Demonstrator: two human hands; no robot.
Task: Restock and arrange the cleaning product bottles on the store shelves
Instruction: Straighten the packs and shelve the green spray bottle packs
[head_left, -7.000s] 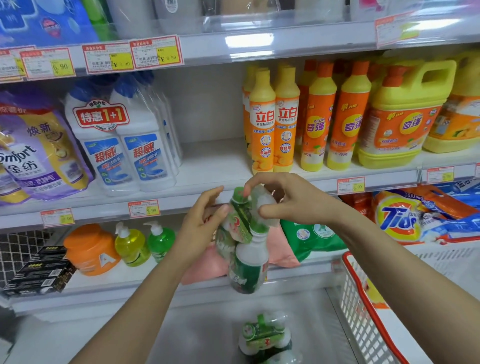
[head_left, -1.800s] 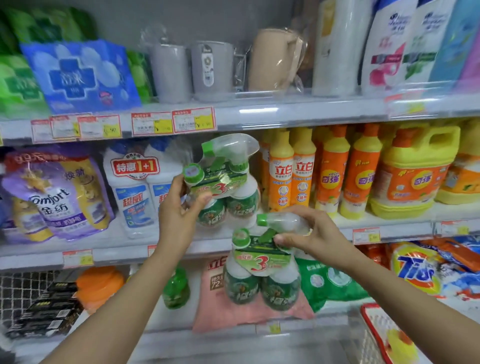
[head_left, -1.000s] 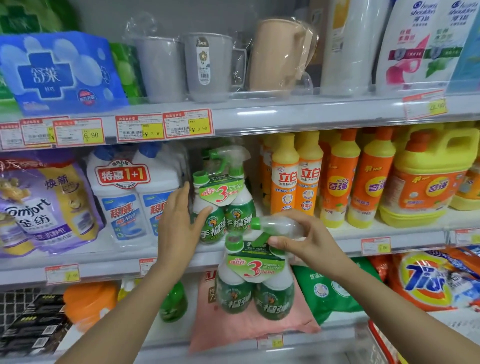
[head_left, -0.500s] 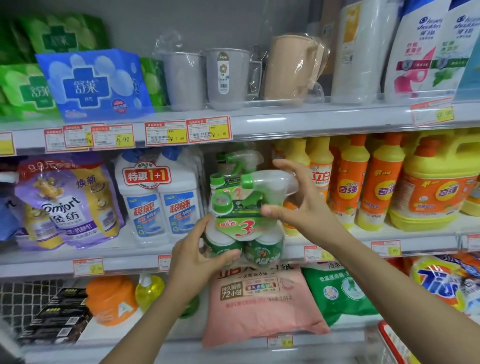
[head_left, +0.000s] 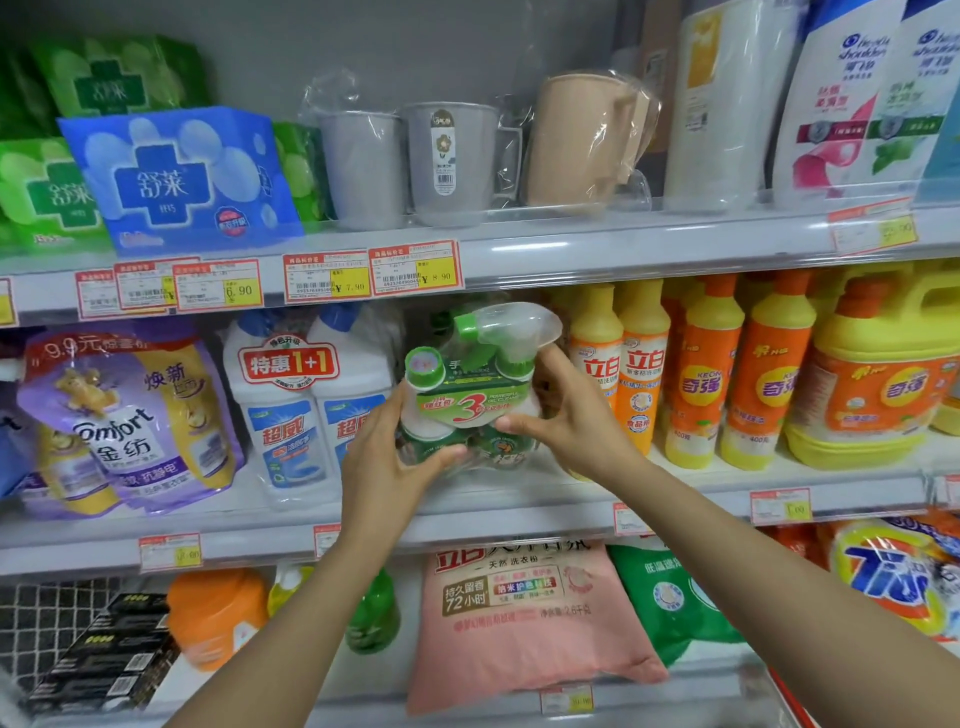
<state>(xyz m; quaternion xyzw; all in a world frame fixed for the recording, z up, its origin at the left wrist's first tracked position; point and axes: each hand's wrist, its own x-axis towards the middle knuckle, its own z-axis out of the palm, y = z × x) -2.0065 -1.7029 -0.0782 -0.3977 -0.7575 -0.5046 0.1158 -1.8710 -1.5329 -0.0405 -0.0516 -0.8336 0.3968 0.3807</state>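
Head view, middle shelf (head_left: 519, 501): at the far left stand purple softener pouches (head_left: 124, 415). Just beside them is a white twin-pack of toilet cleaner (head_left: 306, 410) banded with a red "1+1" label. Next comes the left hand (head_left: 384, 457), its fingers wrapped round the lower left side of the spray cleaner pack (head_left: 472, 400), with the thumb laid across the front of the green bottles. The pack is a clear-wrapped bundle of green-and-white bottles with a green band marked "3" and a clear trigger head on top. It stands upright in the gap between the toilet cleaner and the yellow dish soap bottles (head_left: 618, 364). Whether its base rests on the shelf cannot be told, since the hands cover it. The right hand (head_left: 566, 421) grasps the pack's right side, thumb pressed on the front under the band, fingers curled behind. Right of the yellow bottles stand orange dish soap bottles (head_left: 737, 374), then a large yellow jug (head_left: 878, 384).

On the shelf above sit a blue packet (head_left: 176, 182), grey cups (head_left: 447, 161), a beige cup (head_left: 576, 140) in clear wrap and shampoo bottles (head_left: 857, 93). On the shelf below are an orange tub (head_left: 218, 613), a pink detergent bag (head_left: 519, 618) and a Tide bag (head_left: 893, 577).
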